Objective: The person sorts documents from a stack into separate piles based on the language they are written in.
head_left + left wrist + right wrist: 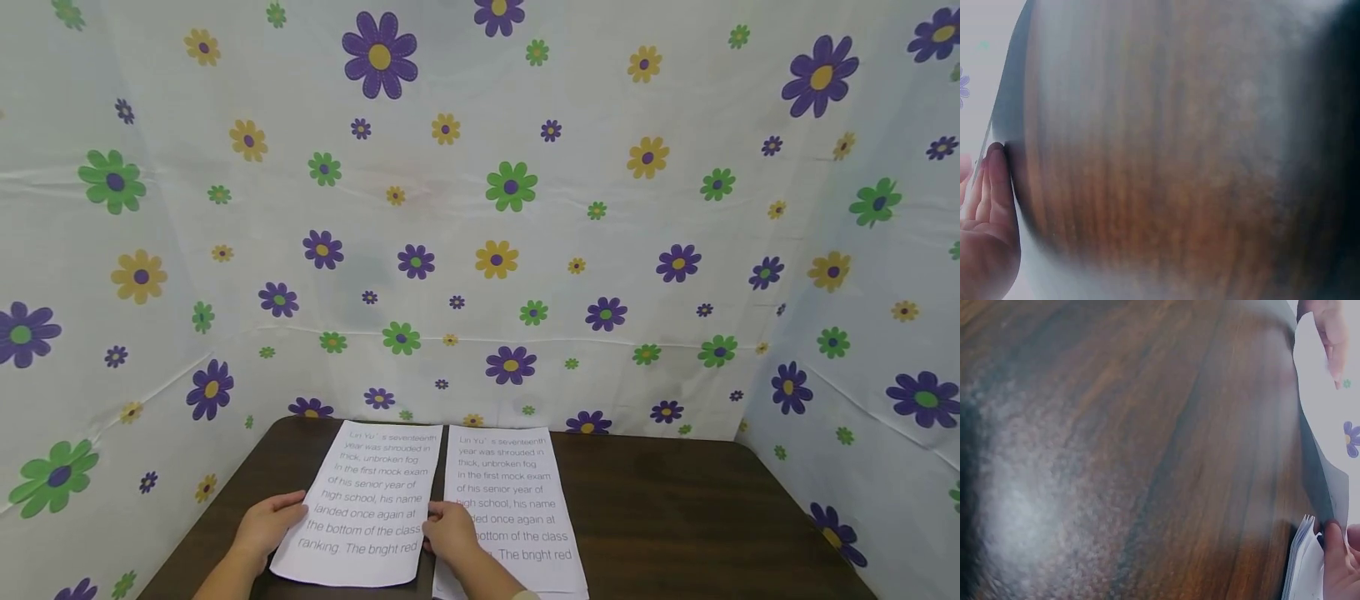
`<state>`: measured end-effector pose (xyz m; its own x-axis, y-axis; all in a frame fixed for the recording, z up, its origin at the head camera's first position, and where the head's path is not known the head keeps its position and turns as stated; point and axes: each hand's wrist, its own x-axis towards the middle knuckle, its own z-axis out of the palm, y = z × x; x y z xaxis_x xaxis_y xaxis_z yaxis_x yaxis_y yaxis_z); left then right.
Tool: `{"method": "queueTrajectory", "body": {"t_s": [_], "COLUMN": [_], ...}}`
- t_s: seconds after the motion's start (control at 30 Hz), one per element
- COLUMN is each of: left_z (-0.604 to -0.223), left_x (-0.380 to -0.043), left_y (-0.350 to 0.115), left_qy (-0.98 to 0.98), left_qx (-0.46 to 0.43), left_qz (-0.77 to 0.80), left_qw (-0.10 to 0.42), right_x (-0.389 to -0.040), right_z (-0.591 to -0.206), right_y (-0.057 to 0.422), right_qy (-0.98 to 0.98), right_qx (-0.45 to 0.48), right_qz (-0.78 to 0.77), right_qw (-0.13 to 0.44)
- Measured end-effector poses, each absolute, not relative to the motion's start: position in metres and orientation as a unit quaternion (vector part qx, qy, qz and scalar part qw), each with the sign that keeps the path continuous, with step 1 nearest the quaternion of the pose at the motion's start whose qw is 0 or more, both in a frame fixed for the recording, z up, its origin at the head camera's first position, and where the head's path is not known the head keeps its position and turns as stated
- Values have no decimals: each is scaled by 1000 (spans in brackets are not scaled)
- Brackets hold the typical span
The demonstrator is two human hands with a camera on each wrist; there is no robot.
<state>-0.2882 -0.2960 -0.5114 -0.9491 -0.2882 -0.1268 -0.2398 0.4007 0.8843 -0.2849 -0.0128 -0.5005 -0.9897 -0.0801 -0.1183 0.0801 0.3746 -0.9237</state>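
A printed sheet of paper point(360, 508) with large lines of text is held up by both hands, its near edge bowed slightly. At its left edge my left hand point(266, 527) pinches it; in the left wrist view that hand point(988, 231) shows its fingers stretched along the paper's edge. My right hand point(453, 533) pinches the opposite edge between thumb and fingers. The right wrist view shows the sheet point(1322, 406) edge-on above the table. Beside it lies a stack of printed paper point(517, 500) with the same text, partly hidden behind my right hand and forearm.
The dark wooden table point(675, 517) has rounded far corners and extends to the right of the stack. A white cloth point(465, 208) with purple, green and yellow flowers hangs behind the table and along both sides.
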Motion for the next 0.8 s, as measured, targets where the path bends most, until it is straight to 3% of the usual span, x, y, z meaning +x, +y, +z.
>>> {"method": "queueTrajectory", "body": {"t_s": [0.8], "left_z": [-497], "left_x": [-287], "left_y": [-301], "left_qy": [-833], "left_qx": [118], "left_qz": [-540], "left_qw": [23], "right_x": [-283], "right_z": [-485], "right_y": [-4], "right_qy": [852], "right_qx": [-22], "right_qz": [-522], "right_qw": [37]}}
